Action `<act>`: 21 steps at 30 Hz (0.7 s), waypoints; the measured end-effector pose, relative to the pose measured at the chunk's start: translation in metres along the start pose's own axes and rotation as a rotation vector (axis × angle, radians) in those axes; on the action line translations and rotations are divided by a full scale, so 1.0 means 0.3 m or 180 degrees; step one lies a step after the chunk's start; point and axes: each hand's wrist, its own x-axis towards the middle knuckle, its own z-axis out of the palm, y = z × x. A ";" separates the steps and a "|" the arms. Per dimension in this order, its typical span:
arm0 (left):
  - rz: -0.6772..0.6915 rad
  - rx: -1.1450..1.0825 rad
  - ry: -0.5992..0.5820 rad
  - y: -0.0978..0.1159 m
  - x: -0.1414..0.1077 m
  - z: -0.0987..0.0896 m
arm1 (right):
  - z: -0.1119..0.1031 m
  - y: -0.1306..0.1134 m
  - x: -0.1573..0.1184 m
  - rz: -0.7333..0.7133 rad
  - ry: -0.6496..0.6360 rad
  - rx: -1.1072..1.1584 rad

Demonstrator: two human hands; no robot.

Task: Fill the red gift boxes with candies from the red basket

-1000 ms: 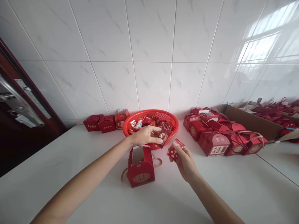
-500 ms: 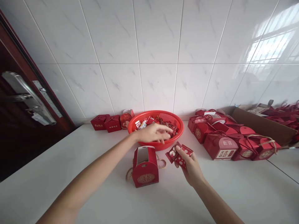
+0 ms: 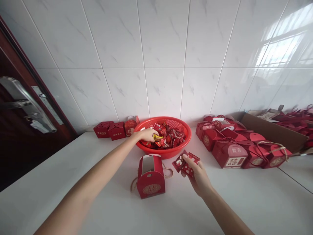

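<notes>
My left hand (image 3: 147,135) reaches into the left part of a red plastic basket (image 3: 166,153) full of wrapped candies (image 3: 174,137). Its fingers are pinched at a yellow-wrapped candy (image 3: 158,138), partly hidden by the fingertips. Over the table, just right of the basket's front, my right hand (image 3: 199,176) grips red candy packets (image 3: 187,164) between thumb and fingers; one has white dots. Between my forearms stands a red gift box (image 3: 151,184) with its top open and rope handles at its sides.
Two small red boxes (image 3: 116,131) and a rounder patterned one (image 3: 131,124) stand by the wall at left. Several closed red boxes (image 3: 230,153) fill the right side, beside a cardboard carton (image 3: 276,133) of red items. A dark door (image 3: 22,130) borders the table's left.
My left hand has moved left and down into the candies, and its spread fingers have closed at the yellow-wrapped one. My right hand still holds its packets in nearly the same place.
</notes>
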 end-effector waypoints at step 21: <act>-0.0059 -0.0037 0.1023 -0.036 0.032 0.034 | 0.009 -0.008 -0.001 0.0070 0.0064 -0.0071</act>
